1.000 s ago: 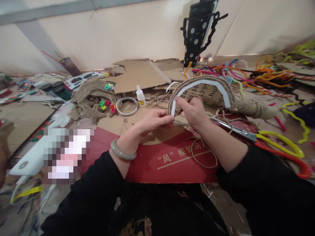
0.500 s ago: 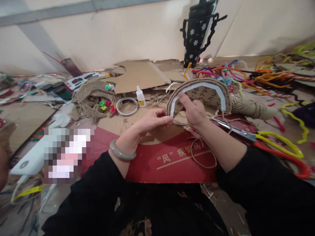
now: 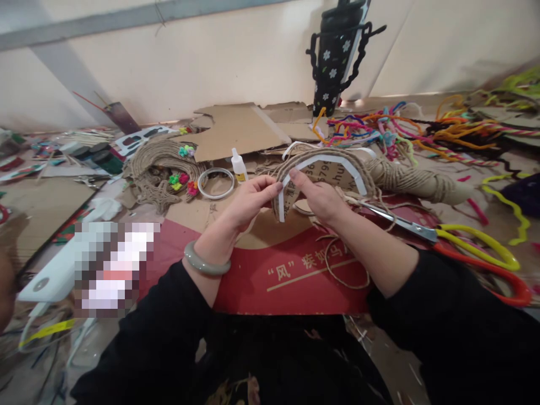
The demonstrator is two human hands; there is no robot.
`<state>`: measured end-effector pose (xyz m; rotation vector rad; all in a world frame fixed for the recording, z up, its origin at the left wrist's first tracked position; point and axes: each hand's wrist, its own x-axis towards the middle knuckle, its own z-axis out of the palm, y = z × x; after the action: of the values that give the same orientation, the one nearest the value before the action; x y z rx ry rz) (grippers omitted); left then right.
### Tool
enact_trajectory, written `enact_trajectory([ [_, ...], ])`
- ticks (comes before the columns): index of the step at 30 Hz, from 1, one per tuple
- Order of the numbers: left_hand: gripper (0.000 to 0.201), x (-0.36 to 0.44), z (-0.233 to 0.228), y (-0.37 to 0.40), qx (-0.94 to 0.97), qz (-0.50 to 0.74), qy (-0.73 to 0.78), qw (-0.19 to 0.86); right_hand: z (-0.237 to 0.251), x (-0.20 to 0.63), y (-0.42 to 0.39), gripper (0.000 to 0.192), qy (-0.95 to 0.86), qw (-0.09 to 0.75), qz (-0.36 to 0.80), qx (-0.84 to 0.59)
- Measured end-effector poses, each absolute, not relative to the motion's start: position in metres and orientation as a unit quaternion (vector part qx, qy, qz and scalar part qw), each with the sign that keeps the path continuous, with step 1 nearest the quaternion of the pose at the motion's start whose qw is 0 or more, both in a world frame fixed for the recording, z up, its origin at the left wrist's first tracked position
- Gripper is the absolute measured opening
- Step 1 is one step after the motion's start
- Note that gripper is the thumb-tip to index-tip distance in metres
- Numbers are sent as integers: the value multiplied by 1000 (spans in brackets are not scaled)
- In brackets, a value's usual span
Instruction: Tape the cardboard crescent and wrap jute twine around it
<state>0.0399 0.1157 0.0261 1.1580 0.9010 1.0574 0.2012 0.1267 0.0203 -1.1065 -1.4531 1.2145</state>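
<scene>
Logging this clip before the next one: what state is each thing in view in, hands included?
Left hand: pinching the arch's left end.
Right hand: fingers on the arch's white strip.
Twine-wrapped cardboard arch: raised, edge wrapped.
Glue bottle: upright, capped.
Scissors: lying flat, blades closed.
Tape ring: flat on cardboard.

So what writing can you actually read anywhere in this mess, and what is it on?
"风", in quotation marks: on the red cardboard sheet in front of the person.
The characters after it on that sheet: partly hidden by the right hand and its arm, not readable with certainty.
"36", "79", "hu": fragments on the twine-edged cardboard arch held by both hands.
Glue bottle label: too small to read.
</scene>
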Motion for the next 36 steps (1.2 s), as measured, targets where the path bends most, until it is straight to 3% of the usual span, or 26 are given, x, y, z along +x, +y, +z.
enact_trajectory([
  [3,27,40,27,117,479,477,395,622,23,202,126,48,-611,452,484,-433],
  [10,23,39,29,119,431,477,425,638,24,198,132,38,-548,538,476,-429],
  [17,25,37,24,123,421,519,412,619,21,199,129,28,-599,476,481,-428],
  [28,20,36,27,120,420,499,399,645,18,203,131,32,-636,464,456,-415],
  [33,18,38,26,122,410,527,417,616,22,202,127,44,-698,384,424,-431],
  [36,19,40,23,123,408,552,428,588,26,199,124,37,-770,326,341,-430],
])
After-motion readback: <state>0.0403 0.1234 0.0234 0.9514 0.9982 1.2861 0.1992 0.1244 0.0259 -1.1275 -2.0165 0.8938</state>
